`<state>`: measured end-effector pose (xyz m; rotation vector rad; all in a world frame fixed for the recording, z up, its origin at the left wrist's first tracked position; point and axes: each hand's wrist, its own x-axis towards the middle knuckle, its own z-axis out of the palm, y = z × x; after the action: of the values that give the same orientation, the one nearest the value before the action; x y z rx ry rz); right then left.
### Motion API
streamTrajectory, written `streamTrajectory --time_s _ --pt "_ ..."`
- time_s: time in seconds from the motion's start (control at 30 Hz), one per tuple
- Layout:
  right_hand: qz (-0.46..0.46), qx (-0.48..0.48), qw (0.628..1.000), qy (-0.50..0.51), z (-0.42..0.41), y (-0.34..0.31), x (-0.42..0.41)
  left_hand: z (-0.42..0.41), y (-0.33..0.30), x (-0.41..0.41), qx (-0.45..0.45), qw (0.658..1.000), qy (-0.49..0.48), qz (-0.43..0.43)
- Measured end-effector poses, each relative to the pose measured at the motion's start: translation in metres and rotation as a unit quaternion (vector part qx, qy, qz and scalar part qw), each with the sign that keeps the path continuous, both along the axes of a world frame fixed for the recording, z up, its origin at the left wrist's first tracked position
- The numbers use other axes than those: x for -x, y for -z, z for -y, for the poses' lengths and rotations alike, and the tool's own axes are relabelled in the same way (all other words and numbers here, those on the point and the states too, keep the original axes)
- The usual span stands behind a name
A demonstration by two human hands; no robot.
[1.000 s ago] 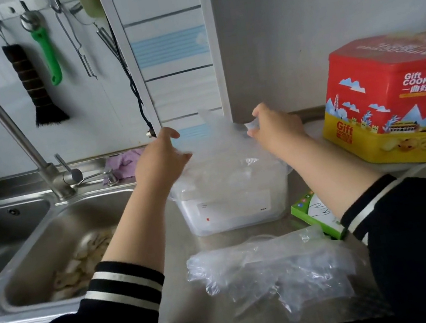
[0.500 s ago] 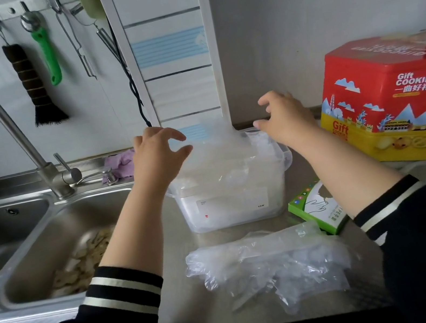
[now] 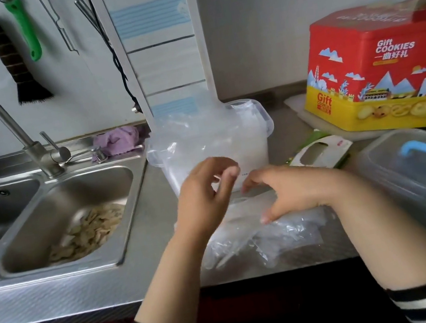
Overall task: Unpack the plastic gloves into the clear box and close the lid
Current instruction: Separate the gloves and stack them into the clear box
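Stainless desk (image 3: 149,258) beside sink: clear box (image 3: 242,142) stands lidless, part-filled. Remaining plastic gloves (image 3: 270,236) lie crosswise, nearer than the box. Right hand (image 3: 297,192) rests on them, fingers spread; left hand (image 3: 206,193) hovers loosely curled, empty, beside.

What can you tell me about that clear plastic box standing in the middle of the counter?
The clear box is a translucent, whitish plastic tub with rounded corners and a thick rim bearing a clip-like tab on its right side. It stands upright on the steel counter, right of the sink, in front of the wall. It is open, with no lid on it, and filmy plastic gloves heap above its rim. The left hand and right hand hover in front, hiding its lower front wall.
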<state>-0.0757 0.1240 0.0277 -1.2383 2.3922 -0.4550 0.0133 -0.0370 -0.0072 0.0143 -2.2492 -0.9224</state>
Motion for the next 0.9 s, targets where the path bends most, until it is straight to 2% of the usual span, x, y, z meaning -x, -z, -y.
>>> streamTrajectory --time_s 0.07,0.13,0.23,0.4,0.63,0.7,0.8,0.9 --pt "-0.024 0.057 0.997 0.046 -0.001 0.011 -0.001 -0.005 0.021 -0.003 0.007 0.998 0.023 0.055" --pt "0.001 0.114 0.990 0.082 -0.003 0.017 0.000 -0.008 0.033 -0.007 0.005 0.996 0.024 0.085" --pt "0.044 0.205 0.970 0.122 -0.005 0.021 0.003 -0.007 0.038 -0.010 -0.018 0.995 0.002 0.100" --pt "0.031 0.283 0.945 0.163 -0.005 0.016 0.004 -0.002 0.027 -0.011 -0.031 0.991 -0.018 0.131" --pt "0.025 0.368 0.915 0.166 0.001 -0.003 0.000 0.003 -0.001 -0.006 -0.064 0.995 -0.022 0.074" --pt "0.053 0.391 0.902 0.174 -0.001 -0.010 0.002 0.008 -0.010 -0.005 -0.105 0.993 -0.007 0.061" --pt "0.112 0.360 0.916 0.136 -0.005 -0.020 0.002 0.015 -0.026 -0.004 -0.165 0.985 0.013 0.044" --pt "0.115 0.345 0.924 0.117 -0.004 -0.026 0.005 0.020 -0.040 -0.003 -0.155 0.987 0.003 0.046"
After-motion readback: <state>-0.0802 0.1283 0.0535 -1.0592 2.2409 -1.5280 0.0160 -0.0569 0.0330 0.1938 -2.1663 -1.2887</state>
